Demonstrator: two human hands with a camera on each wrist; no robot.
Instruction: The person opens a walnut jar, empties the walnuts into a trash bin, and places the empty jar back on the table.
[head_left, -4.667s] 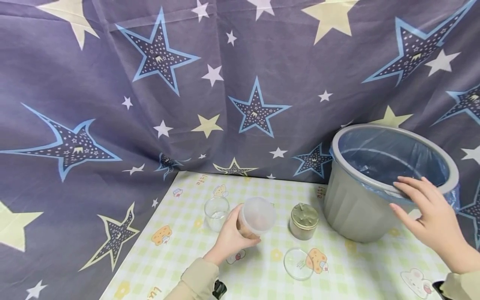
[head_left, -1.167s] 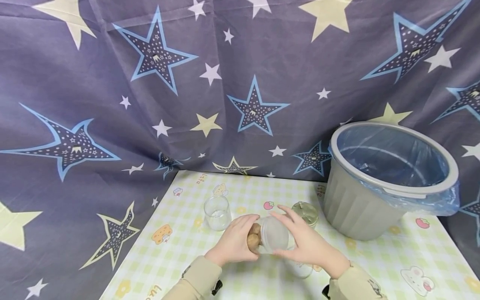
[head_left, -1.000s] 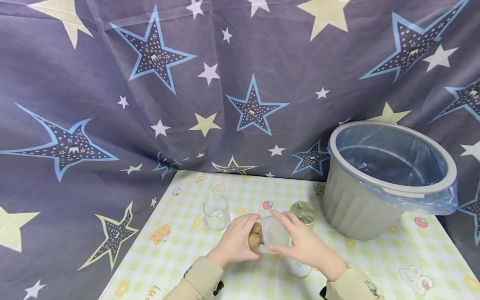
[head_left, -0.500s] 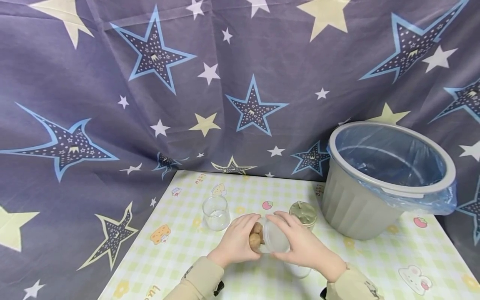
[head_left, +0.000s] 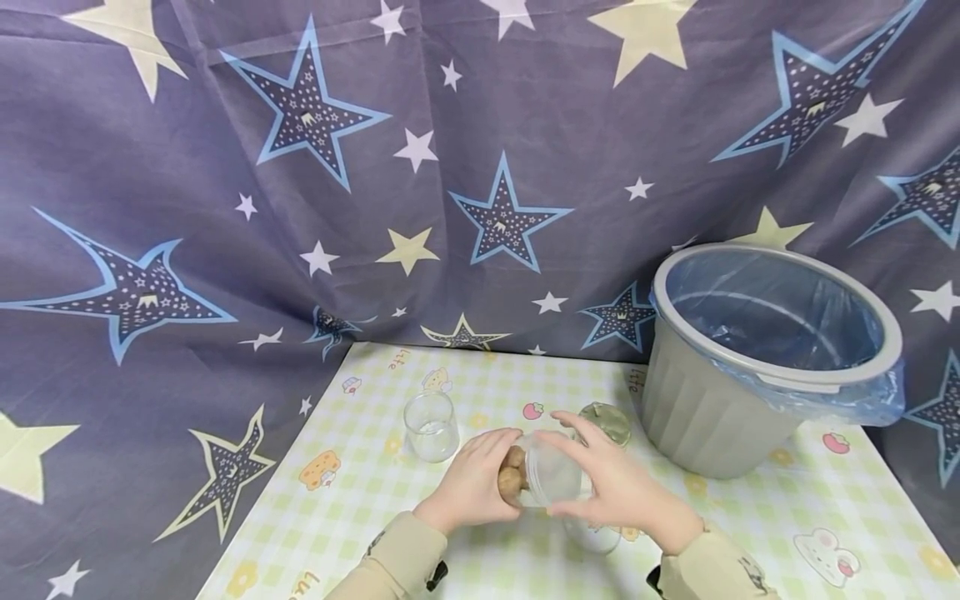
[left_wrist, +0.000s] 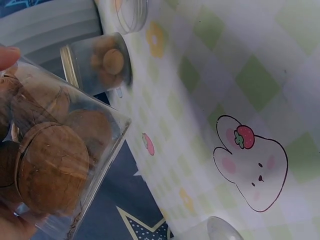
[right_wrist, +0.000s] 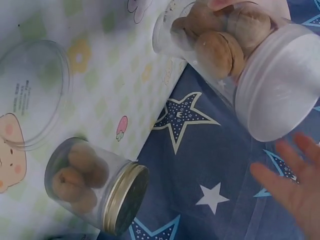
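My left hand [head_left: 472,483] grips a clear jar [left_wrist: 55,160] of walnuts, tipped on its side above the table. A frosted white lid [right_wrist: 282,82] covers its end, which faces right. My right hand [head_left: 618,487] is around that lid with fingers spread; in the right wrist view its visible fingers [right_wrist: 280,180] stand apart from the lid. Behind the right hand stands a second jar [right_wrist: 80,180] with walnuts and a gold-rimmed green lid [head_left: 606,423]. Below the right hand lies a clear round lid [head_left: 596,537], partly covered.
An open clear glass jar [head_left: 432,427] stands left of the hands. At the right is a grey bin [head_left: 720,417] lined with a blue bag [head_left: 847,404]. A starry curtain [head_left: 345,233] hangs behind the checked tabletop [head_left: 375,375].
Earlier, the left hand held the jar upright while the right was by the bin. Both hands then met at the tipped jar. In the last half second, the right fingers spread off the lid.
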